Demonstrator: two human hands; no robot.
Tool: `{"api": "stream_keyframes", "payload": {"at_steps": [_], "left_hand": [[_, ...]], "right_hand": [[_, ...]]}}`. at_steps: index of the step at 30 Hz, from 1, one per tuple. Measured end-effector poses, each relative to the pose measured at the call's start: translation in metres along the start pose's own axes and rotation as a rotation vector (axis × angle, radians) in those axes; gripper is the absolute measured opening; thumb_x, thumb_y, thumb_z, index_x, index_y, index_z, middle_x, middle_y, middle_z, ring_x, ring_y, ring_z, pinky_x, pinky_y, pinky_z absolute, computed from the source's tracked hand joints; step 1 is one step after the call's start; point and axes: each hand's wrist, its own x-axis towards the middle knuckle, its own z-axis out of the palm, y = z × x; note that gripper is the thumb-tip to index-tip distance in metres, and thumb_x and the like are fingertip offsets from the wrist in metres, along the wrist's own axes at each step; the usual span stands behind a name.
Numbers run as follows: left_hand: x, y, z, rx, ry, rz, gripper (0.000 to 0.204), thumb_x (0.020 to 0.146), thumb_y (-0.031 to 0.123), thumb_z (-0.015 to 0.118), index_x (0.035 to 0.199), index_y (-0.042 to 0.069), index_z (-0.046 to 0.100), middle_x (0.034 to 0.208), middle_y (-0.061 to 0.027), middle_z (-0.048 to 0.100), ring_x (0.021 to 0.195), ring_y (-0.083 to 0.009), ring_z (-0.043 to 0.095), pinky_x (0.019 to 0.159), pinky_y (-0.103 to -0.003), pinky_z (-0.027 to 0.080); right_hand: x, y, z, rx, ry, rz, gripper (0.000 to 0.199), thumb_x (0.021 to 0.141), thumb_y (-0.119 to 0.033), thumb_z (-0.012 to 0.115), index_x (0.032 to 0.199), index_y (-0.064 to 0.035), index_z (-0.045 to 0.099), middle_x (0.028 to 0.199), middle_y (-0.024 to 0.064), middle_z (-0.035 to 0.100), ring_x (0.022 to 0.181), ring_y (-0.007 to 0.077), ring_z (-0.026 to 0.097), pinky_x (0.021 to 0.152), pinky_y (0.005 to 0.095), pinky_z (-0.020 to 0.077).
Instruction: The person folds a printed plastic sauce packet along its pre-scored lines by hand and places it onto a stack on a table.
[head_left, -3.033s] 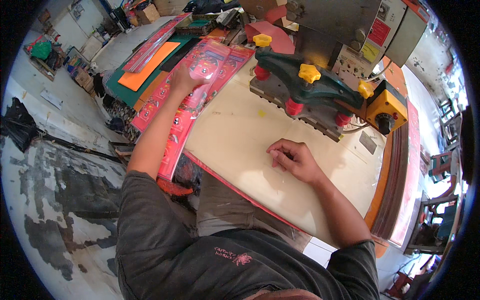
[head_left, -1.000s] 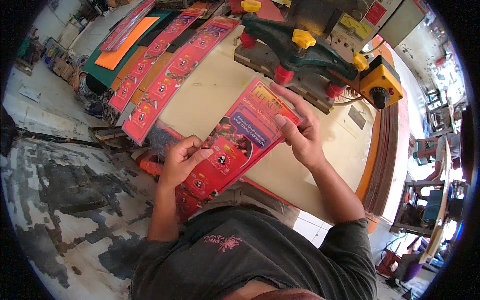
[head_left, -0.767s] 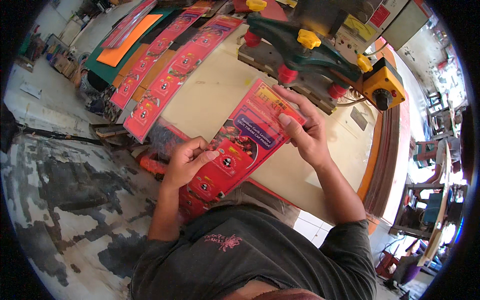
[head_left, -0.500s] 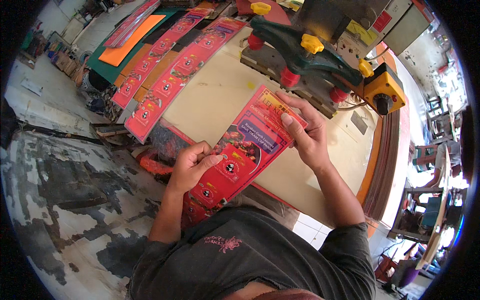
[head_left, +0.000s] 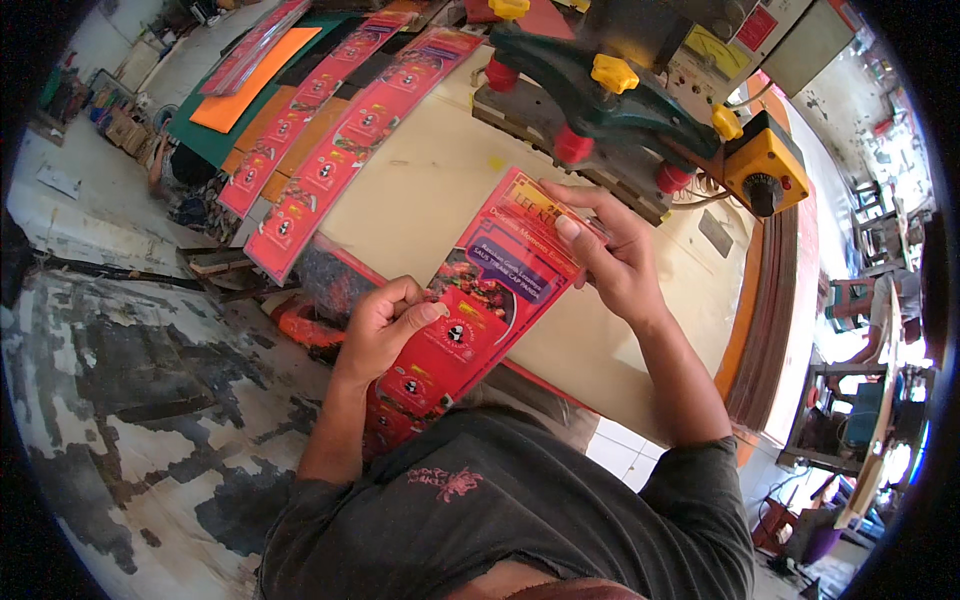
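Note:
A long, glossy red printed strip point(head_left: 480, 325) with food pictures and round panda emblems slants across in front of my body, its lower end against my dark shirt. My left hand point(head_left: 385, 325) pinches its left edge about midway down, thumb on top. Up at the far end, my right hand point(head_left: 620, 260) grips the right corner, thumb over the printed face and fingers partly behind it. Beneath the strip is a cream work surface point(head_left: 400, 190). Two similar printed strips, a near one point(head_left: 350, 150) and a farther one point(head_left: 305, 105), lie at its left side.
Beyond my right hand stands a press with a dark green arm point(head_left: 560, 75), yellow knobs point(head_left: 613, 73) and red posts. A yellow control box point(head_left: 775, 165) hangs at its right. Orange sheets point(head_left: 245, 90) lie far left. A brown stack point(head_left: 775, 310) borders the table's right side.
Both hands keep their hold on the strip. The sheen on its upper part has shifted, as though it tilted slightly. The surroundings sit slightly farther left and up in the picture.

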Motion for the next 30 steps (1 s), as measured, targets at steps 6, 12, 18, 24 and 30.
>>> {"api": "stream_keyframes", "payload": {"at_steps": [6,12,18,24,30], "left_hand": [[0.005,0.012,-0.002,0.028,0.003,-0.021,0.036,0.103,0.018,0.073,0.078,0.009,0.048,0.074,0.0093,0.037,0.07,-0.0014,0.032,0.06,-0.023,0.028],[0.019,0.023,-0.012,0.148,0.015,0.025,0.033,0.104,0.02,0.072,0.08,0.009,0.052,0.072,0.0101,0.04,0.067,0.0,0.032,0.057,-0.023,0.026],[0.025,0.014,-0.015,0.063,0.077,0.032,0.032,0.105,0.021,0.072,0.082,0.008,0.054,0.072,0.0103,0.043,0.066,0.0016,0.034,0.056,-0.021,0.027],[0.04,0.007,-0.022,0.074,0.039,0.039,0.03,0.104,0.02,0.072,0.083,0.007,0.054,0.073,0.0097,0.045,0.067,0.0014,0.036,0.057,-0.022,0.028],[0.063,0.021,-0.032,0.256,-0.025,0.071,0.024,0.103,0.019,0.072,0.087,0.006,0.06,0.078,0.0085,0.052,0.073,-0.0001,0.043,0.063,-0.022,0.034]], "right_hand": [[0.002,0.0,0.002,0.026,-0.012,0.03,0.045,0.108,-0.029,0.064,0.147,-0.0075,0.06,0.11,0.0009,0.075,0.074,0.0027,0.061,0.055,0.0206,0.0459],[-0.003,0.008,0.007,0.255,0.013,0.119,0.049,0.106,-0.036,0.067,0.144,-0.0058,0.06,0.094,0.0034,0.073,0.066,0.0048,0.059,0.054,0.0228,0.0451],[-0.002,0.039,0.009,0.198,-0.167,0.068,0.038,0.11,-0.037,0.061,0.117,-0.0002,0.069,0.078,0.0032,0.069,0.06,0.0077,0.059,0.053,0.0253,0.0454],[0.001,0.049,0.006,0.144,-0.171,0.107,0.04,0.111,-0.038,0.058,0.099,-0.0013,0.068,0.069,0.003,0.066,0.06,0.0092,0.063,0.055,0.026,0.0467],[-0.001,0.043,0.008,0.175,-0.106,0.09,0.04,0.111,-0.037,0.059,0.097,-0.0012,0.068,0.071,0.0031,0.067,0.063,0.0098,0.066,0.055,0.026,0.0469]]}}
